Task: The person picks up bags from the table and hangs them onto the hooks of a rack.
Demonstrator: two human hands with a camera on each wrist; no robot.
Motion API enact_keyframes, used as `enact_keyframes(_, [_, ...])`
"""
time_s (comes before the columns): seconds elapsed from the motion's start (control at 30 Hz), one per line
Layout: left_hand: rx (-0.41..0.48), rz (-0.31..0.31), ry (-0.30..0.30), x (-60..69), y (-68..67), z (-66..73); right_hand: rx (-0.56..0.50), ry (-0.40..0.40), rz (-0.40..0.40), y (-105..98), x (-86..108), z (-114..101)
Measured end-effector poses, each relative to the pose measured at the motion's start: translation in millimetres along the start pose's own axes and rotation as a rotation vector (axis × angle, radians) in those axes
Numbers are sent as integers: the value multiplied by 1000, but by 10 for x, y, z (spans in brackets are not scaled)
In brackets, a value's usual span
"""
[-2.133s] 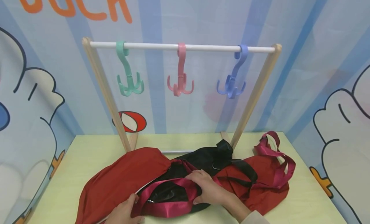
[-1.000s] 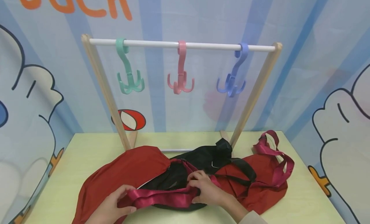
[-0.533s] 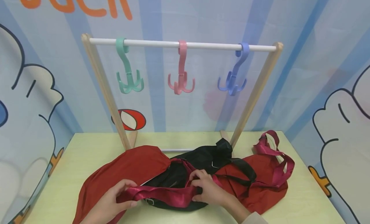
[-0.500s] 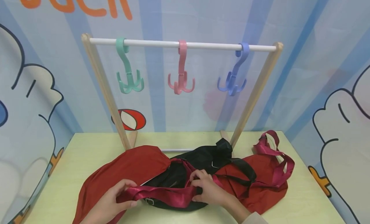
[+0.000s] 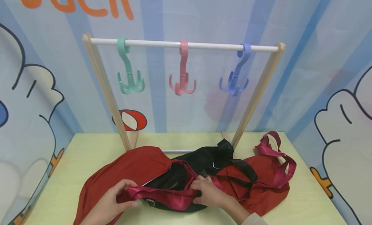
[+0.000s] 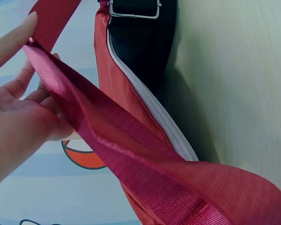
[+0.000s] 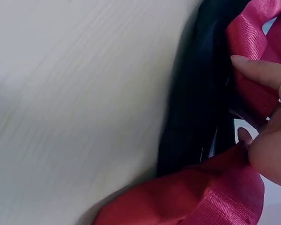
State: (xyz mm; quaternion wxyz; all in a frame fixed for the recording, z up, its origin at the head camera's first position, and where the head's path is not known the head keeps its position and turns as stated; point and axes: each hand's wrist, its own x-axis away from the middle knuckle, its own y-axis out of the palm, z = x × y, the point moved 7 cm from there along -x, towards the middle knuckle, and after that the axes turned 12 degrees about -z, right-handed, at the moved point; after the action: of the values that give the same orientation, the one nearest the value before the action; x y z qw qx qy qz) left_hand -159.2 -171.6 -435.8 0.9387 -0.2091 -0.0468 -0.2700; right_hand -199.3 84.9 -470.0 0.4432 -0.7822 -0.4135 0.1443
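Pale yellow table (image 5: pixel 64 173) | striped backdrop (image 5: pixel 200 18) behind | left hand (image 5: pixel 111 200), right hand (image 5: pixel 208 192) gripping crimson strap (image 5: pixel 167 197)

A plain light beige sleeve (image 5: pixel 254 219) covers the right arm (image 5: pixel 236 209).

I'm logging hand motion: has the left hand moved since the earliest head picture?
Yes. Judged against the rack in the head view, the left hand has moved upward, nearer the rack's base.
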Motion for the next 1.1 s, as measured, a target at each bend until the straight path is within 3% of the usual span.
enact_keyframes(0.37, [-54, 48, -16, -3, -40, 96, -148, -31, -33, -101, 25, 26])
enact_keyframes(0.57, [-128, 123, -32, -19, -82, 180, -228, 6, -43, -191, 61, 74])
enact_keyframes(0.83, [-183, 195, -7, -37, -146, 298, -267, -53, -5, -337, 68, 24])
enact_keyframes(1.1, [-237, 235, -38, -73, -211, 363, -272, -55, 46, -440, 97, 9])
